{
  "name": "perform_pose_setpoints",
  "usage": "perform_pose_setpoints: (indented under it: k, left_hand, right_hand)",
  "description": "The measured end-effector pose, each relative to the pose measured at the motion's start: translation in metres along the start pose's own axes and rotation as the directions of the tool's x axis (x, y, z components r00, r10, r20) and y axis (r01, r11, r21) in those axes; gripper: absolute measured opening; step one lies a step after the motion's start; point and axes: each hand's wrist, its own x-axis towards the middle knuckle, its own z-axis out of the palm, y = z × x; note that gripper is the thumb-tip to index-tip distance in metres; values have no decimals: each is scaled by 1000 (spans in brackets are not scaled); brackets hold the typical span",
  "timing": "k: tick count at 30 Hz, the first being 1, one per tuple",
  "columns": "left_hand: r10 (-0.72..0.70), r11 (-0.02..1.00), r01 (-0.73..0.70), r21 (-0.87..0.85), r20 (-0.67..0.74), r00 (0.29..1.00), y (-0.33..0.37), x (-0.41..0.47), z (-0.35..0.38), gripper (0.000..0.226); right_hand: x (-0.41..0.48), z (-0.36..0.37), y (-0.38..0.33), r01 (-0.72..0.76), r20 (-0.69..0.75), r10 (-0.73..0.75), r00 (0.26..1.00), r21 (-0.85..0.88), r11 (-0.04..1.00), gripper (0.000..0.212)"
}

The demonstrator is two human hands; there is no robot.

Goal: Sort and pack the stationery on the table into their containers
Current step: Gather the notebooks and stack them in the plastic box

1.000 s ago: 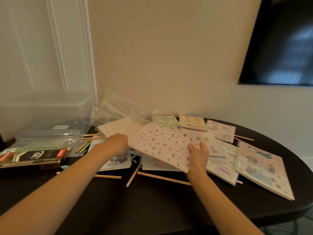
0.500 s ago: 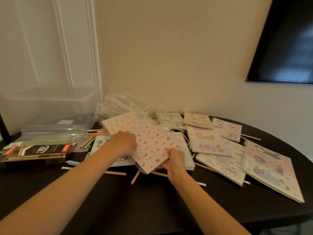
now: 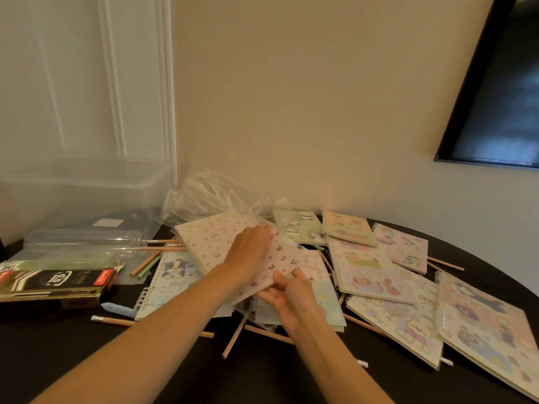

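Pink card covers the notebook that both hands hold, tilted above the heap of spiral notebooks at the middle of the dark table. The right hand pinches its near edge, thumb on top, fingers beneath. The left hand lies across the cover toward the far side; blur hides its fingertips, so I cannot tell whether they hook the edge. Crumpled clear wrap sits just behind. 1 clear bin stands at the far left, with a black pen box in front of it. Wooden pencils lie scattered under and around the notebooks.
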Motion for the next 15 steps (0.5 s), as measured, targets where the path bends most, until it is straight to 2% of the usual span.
perform_pose_setpoints:
  k: [5,8,11,15]
  left_hand:
    - [40,998,-41,-46,-8,999,-6,3,-4,19]
    - [-16,988,15,-154,-2,1000,-6,5,-4,29]
    - [-37,978,43,-205,35,999,-7,7,-5,29]
    - [-63,961,73,-268,46,997,-12,11,-8,28]
  right_hand:
    - [26,19,7,37,9,-36,999,-43,998,34]
    - [38,28,13,147,-63,-157,985,-142,979,32]
    - [49,33,17,228,-88,-257,962,-250,941,18]
    - [63,42,19,199,-70,-217,974,-204,958,12]
